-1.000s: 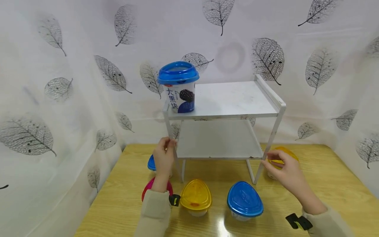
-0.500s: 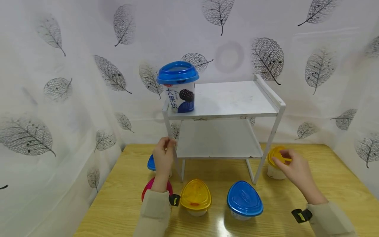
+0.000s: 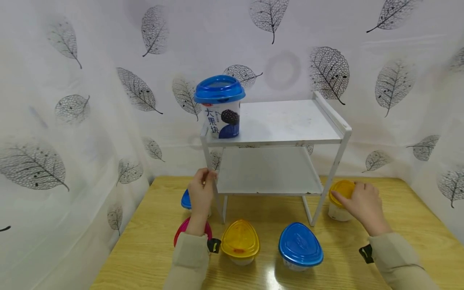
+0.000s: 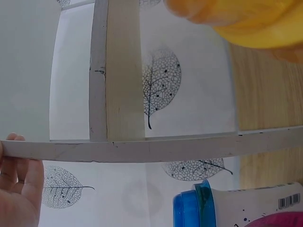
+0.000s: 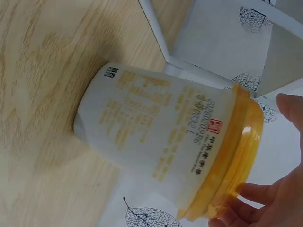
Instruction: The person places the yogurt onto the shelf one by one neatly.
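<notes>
- Nearest: the yellow-lidded cup (image 5: 156, 137), stood upright below the right hand's (image 3: 366, 203) fingertips, its lid straddled by parted thumb and fingers, no firm grip shown.
- Lower, a part-legible stamped code (image 5: 202, 120) is carried.
- Leftward, the white rack (image 3: 268, 171) is pinched by the left hand (image 3: 201, 189).
- Above those fingers, "大果块" is read on the blue-lidded cup (image 3: 225, 110).

The lids (image 5: 236, 153) look glossy plastic, the cups (image 5: 147, 127) smooth and matt, the rack (image 3: 290, 123) chipped paint, the desk (image 3: 141, 249) shiny wood, sleeves (image 3: 402, 259) matt cloth.

Curtained-off wood-grain desk (image 3: 137, 249); home or lab, can't tell.
Leaf-print sheeting (image 3: 282, 60) behind and both sides, white rack (image 3: 282, 121) on desk.
</notes>
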A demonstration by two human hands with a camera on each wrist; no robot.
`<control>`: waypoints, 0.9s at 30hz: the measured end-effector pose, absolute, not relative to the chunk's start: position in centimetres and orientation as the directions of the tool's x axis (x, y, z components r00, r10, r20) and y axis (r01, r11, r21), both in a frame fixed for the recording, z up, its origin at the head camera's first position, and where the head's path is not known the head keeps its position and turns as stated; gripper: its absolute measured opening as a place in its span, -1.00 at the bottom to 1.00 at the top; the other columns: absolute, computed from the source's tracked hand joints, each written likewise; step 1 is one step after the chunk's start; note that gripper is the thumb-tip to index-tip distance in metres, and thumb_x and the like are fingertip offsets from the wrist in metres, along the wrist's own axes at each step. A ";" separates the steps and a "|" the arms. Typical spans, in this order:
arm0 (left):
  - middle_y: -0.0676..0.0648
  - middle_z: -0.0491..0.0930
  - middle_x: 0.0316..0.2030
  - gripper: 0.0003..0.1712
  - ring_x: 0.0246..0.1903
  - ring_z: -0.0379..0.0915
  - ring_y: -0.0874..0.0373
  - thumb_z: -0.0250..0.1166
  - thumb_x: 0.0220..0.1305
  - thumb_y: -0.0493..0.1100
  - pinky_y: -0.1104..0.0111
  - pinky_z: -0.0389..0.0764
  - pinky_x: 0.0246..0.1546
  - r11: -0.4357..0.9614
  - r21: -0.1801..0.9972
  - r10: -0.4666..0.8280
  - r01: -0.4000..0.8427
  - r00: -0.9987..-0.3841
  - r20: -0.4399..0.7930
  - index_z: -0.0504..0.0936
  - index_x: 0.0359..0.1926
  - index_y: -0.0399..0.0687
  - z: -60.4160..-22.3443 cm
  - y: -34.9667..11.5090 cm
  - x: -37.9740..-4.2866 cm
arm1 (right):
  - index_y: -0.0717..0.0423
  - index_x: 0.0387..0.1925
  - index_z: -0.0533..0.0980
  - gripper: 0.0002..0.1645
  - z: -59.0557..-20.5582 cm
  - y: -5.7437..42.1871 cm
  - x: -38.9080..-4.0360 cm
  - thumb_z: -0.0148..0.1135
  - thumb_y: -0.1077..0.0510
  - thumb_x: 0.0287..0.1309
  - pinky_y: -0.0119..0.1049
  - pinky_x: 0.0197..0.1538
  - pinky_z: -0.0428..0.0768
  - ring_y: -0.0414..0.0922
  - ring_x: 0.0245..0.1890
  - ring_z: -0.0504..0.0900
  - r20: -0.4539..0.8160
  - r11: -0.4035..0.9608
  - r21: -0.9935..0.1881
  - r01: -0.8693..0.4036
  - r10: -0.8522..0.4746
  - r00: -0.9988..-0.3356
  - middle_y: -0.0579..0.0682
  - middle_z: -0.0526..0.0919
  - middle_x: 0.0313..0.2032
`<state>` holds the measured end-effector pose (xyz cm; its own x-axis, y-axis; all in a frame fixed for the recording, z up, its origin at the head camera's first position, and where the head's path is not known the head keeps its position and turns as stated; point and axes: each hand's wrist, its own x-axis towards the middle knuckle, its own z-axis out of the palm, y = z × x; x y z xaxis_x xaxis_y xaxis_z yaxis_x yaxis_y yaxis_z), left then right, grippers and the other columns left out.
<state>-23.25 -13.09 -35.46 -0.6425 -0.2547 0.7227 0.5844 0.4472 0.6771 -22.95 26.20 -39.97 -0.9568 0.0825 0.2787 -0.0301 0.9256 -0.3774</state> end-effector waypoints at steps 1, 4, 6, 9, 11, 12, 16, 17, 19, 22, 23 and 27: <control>-0.21 0.56 -0.54 -0.83 -0.59 0.39 0.10 0.13 0.18 -0.28 0.52 0.40 -0.62 0.449 0.674 -0.254 0.586 -0.640 0.725 0.52 -0.42 -0.37 -35.4 -13.1 -23.2 | 0.75 -0.11 0.21 0.04 -40.1 26.3 -23.0 0.08 -0.29 0.01 0.27 -0.30 0.26 0.46 -0.22 0.19 0.278 0.929 -0.369 -0.027 0.082 -0.957 0.65 0.22 -0.18; -0.21 0.56 -0.55 -0.83 -0.60 0.40 0.07 0.13 0.18 -0.29 0.52 0.40 -0.62 0.450 0.672 -0.247 0.588 -0.642 0.726 0.52 -0.42 -0.38 -35.4 -13.0 -23.2 | 0.76 -0.12 0.21 0.03 -40.5 26.5 -23.1 0.10 -0.27 0.00 0.25 -0.30 0.25 0.44 -0.25 0.20 0.281 0.931 -0.364 -0.025 0.084 -0.956 0.64 0.23 -0.21; -0.21 0.56 -0.55 -0.84 -0.60 0.40 0.05 0.13 0.18 -0.30 0.50 0.40 -0.63 0.452 0.673 -0.245 0.585 -0.644 0.725 0.52 -0.42 -0.38 -35.3 -13.0 -23.2 | 0.76 -0.14 0.22 0.01 -40.6 26.7 -23.1 0.13 -0.25 -0.01 0.23 -0.31 0.25 0.43 -0.27 0.20 0.290 0.931 -0.364 -0.031 0.082 -0.953 0.63 0.23 -0.24; -0.21 0.56 -0.55 -0.84 -0.60 0.41 0.04 0.13 0.18 -0.31 0.47 0.43 -0.61 0.453 0.678 -0.249 0.580 -0.647 0.720 0.51 -0.42 -0.38 -35.3 -13.0 -23.1 | 0.75 -0.14 0.22 -0.02 -40.7 26.9 -23.2 0.16 -0.21 -0.03 0.22 -0.33 0.27 0.44 -0.27 0.20 0.289 0.928 -0.369 -0.051 0.062 -0.955 0.63 0.24 -0.24; -0.21 0.56 -0.55 -0.85 -0.60 0.42 0.04 0.13 0.18 -0.32 0.45 0.44 -0.61 0.453 0.677 -0.252 0.580 -0.645 0.721 0.51 -0.42 -0.38 -35.3 -13.0 -23.1 | 0.75 -0.13 0.20 -0.03 -40.6 27.1 -23.3 0.19 -0.18 -0.04 0.24 -0.30 0.26 0.47 -0.23 0.18 0.273 0.925 -0.374 -0.069 0.039 -0.961 0.65 0.22 -0.22; -0.21 0.56 -0.55 -0.85 -0.60 0.42 0.03 0.13 0.18 -0.32 0.44 0.44 -0.61 0.451 0.678 -0.253 0.581 -0.645 0.721 0.51 -0.42 -0.39 -35.3 -13.0 -23.1 | 0.75 -0.11 0.20 -0.05 -40.5 27.2 -23.4 0.20 -0.15 -0.04 0.26 -0.28 0.25 0.48 -0.21 0.17 0.263 0.922 -0.379 -0.078 0.027 -0.964 0.65 0.22 -0.20; -0.21 0.56 -0.55 -0.86 -0.60 0.42 0.04 0.14 0.18 -0.32 0.44 0.45 -0.60 0.449 0.676 -0.254 0.585 -0.641 0.724 0.51 -0.42 -0.38 -35.5 -13.1 -23.3 | 0.73 -0.07 0.18 -0.10 -40.2 27.5 -23.5 0.25 -0.03 -0.11 0.32 -0.19 0.22 0.50 -0.16 0.14 0.234 0.915 -0.387 -0.114 -0.022 -0.972 0.65 0.22 -0.15; -0.21 0.56 -0.55 -0.86 -0.60 0.42 0.05 0.14 0.17 -0.32 0.45 0.44 -0.61 0.450 0.676 -0.254 0.584 -0.642 0.724 0.52 -0.42 -0.38 -35.5 -13.1 -23.3 | 0.72 -0.07 0.18 -0.12 -40.2 27.5 -23.5 0.25 -0.01 -0.12 0.32 -0.18 0.22 0.50 -0.15 0.14 0.230 0.913 -0.391 -0.119 -0.029 -0.973 0.65 0.22 -0.15; -0.21 0.56 -0.55 -0.86 -0.60 0.42 0.06 0.14 0.17 -0.32 0.47 0.44 -0.61 0.454 0.676 -0.254 0.581 -0.642 0.723 0.52 -0.42 -0.38 -35.6 -13.2 -23.4 | 0.69 -0.05 0.19 -0.15 -40.2 27.4 -23.5 0.23 0.01 -0.10 0.32 -0.18 0.22 0.49 -0.14 0.15 0.229 0.906 -0.407 -0.121 -0.027 -0.973 0.63 0.23 -0.13; -0.21 0.57 -0.54 -0.87 -0.59 0.41 0.07 0.14 0.17 -0.33 0.48 0.43 -0.60 0.456 0.678 -0.254 0.577 -0.646 0.720 0.52 -0.42 -0.38 -35.6 -13.2 -23.4 | 0.66 -0.03 0.21 -0.18 -40.2 27.2 -23.3 0.19 -0.02 -0.04 0.30 -0.18 0.22 0.47 -0.13 0.16 0.255 0.900 -0.426 -0.096 0.018 -0.967 0.60 0.24 -0.11; -0.21 0.57 -0.54 -0.87 -0.58 0.41 0.07 0.14 0.17 -0.33 0.48 0.43 -0.60 0.457 0.677 -0.254 0.576 -0.645 0.720 0.52 -0.42 -0.38 -35.5 -13.2 -23.3 | 0.66 -0.04 0.22 -0.18 -40.2 27.1 -23.3 0.17 -0.05 -0.01 0.29 -0.19 0.23 0.47 -0.14 0.16 0.270 0.902 -0.424 -0.085 0.036 -0.962 0.59 0.25 -0.12; -0.21 0.57 -0.53 -0.86 -0.57 0.41 0.06 0.14 0.18 -0.32 0.48 0.43 -0.58 0.454 0.686 -0.255 0.569 -0.655 0.712 0.52 -0.41 -0.38 -35.5 -13.2 -23.3 | 0.66 -0.07 0.26 -0.11 -40.4 27.1 -23.2 0.13 -0.17 0.01 0.26 -0.21 0.25 0.45 -0.17 0.20 0.330 0.918 -0.392 -0.056 0.083 -0.940 0.59 0.27 -0.15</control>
